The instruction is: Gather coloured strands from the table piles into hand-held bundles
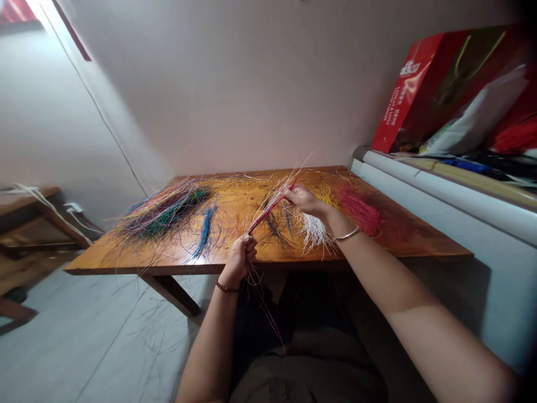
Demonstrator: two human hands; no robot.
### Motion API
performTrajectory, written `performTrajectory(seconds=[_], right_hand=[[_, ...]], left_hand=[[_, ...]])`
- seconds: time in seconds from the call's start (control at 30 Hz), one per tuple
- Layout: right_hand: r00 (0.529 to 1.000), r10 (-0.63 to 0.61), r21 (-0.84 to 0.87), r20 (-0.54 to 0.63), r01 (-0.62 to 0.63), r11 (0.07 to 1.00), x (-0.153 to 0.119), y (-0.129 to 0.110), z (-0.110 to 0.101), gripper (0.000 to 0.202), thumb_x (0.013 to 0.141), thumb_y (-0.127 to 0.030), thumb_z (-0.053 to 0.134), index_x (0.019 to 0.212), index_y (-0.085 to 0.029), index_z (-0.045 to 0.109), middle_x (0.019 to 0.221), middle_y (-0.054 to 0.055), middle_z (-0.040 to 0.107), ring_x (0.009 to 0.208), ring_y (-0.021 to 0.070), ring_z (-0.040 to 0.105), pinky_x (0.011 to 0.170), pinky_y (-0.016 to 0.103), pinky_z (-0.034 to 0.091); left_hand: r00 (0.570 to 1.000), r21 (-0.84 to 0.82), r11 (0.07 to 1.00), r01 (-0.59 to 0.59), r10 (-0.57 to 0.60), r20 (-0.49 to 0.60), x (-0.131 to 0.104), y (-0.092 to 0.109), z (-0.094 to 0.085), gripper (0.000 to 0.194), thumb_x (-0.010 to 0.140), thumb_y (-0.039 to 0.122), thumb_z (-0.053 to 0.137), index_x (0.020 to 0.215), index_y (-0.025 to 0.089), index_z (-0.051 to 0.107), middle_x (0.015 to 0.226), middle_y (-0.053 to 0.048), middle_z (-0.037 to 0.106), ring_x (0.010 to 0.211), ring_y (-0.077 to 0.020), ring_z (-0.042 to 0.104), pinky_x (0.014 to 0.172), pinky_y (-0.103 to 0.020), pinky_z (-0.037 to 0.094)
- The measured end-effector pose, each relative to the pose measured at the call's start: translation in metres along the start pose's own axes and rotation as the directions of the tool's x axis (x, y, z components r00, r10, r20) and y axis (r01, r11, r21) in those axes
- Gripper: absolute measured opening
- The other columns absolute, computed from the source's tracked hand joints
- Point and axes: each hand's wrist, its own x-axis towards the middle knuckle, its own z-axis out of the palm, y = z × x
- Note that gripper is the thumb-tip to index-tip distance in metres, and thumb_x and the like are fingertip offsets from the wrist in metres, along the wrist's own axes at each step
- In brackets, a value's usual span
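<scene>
Between my two hands stretches a bundle of thin strands (267,212), pinkish red and white, slanting up to the right over the table. My left hand (242,254) is closed in a fist around its lower end, and loose strand ends dangle below. Higher up, my right hand (302,200) pinches the upper part, where thin tips fan out. Under my right wrist lies a bunch of white strands (315,230). Yellow strands (327,196) and a pink-red bunch (359,210) lie to its right. A blue bunch (205,229) lies left of my left hand.
The wooden table (235,254) carries a large mixed pile of coloured strands (168,212) at left. A white cabinet (440,207) stands along the right, with a red box (413,89) and bags on top. A wooden stool (33,224) and cables are at far left.
</scene>
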Motion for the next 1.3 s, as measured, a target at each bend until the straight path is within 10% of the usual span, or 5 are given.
performTrajectory(seconds=[0.67,1.3], right_hand=[[0.996,0.047,0.175,-0.082,-0.032,0.984,0.011,0.005,-0.031,0.051,0.082,-0.061,0.043,0.055,-0.019,0.034,0.047,-0.004,0.033,0.044,0.0075,0.027,0.044,0.023,0.022],[0.949,-0.038,0.063,-0.312,0.060,0.996,0.003,-0.007,-0.072,0.051,0.085,-0.057,0.042,0.053,-0.019,0.032,0.046,-0.004,0.031,0.043,0.0074,0.031,0.044,0.023,0.027]], left_hand=[[0.983,-0.058,0.993,-0.100,0.089,-0.158,0.003,0.008,0.004,0.043,0.073,0.042,0.061,0.060,0.019,0.027,0.051,0.009,0.018,0.036,-0.0019,0.013,0.033,-0.015,0.009],[0.954,-0.259,0.941,-0.218,0.150,-0.259,-0.001,0.022,-0.036,0.031,0.080,0.032,0.056,0.063,0.018,0.033,0.047,0.010,0.019,0.032,-0.0024,0.015,0.030,-0.015,0.011]])
